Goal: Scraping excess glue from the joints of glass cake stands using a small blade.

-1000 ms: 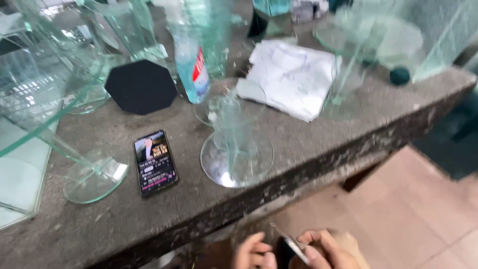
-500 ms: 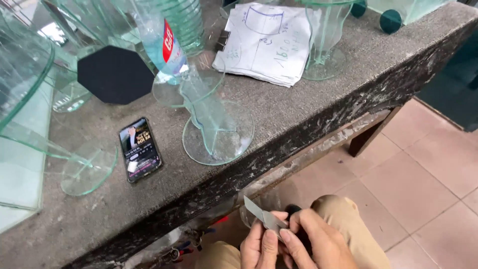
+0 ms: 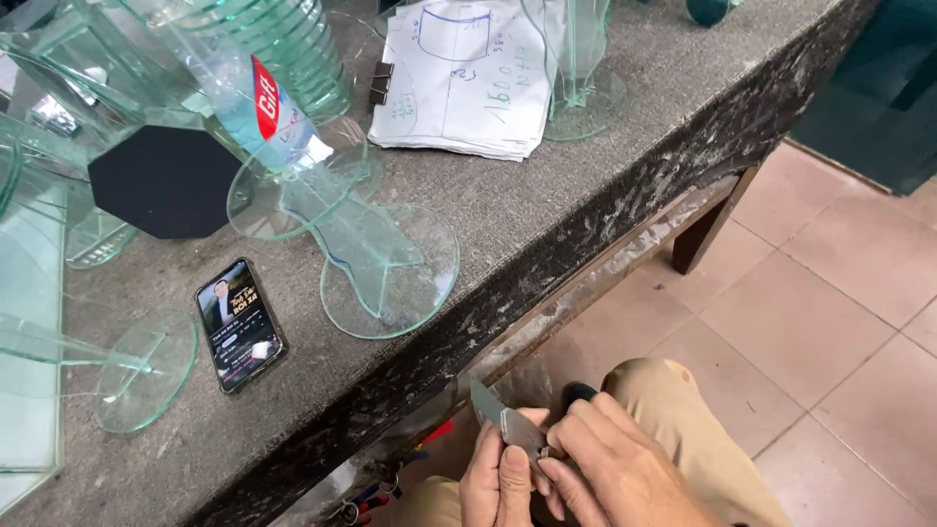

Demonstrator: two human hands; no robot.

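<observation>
1. A small utility knife blade (image 3: 500, 415), grey and angled up to the left, is held low in the frame, below the worktop's edge and above the lap.
2. The blade is pinched from below by the left hand (image 3: 500, 483), its thumb pressed on the metal.
3. The knife's dark handle end is gripped by the right hand (image 3: 610, 466), fingers curled shut around it.
4. Above the hands, the grey stone worktop (image 3: 547, 210) is seen.
5. Up and left of the hands, a phone (image 3: 239, 324) is laid flat beside a round glass stand (image 3: 390, 273).
6. Further up, a clipped stack of papers (image 3: 468, 83) and a plastic bottle (image 3: 264, 68) are found.
</observation>
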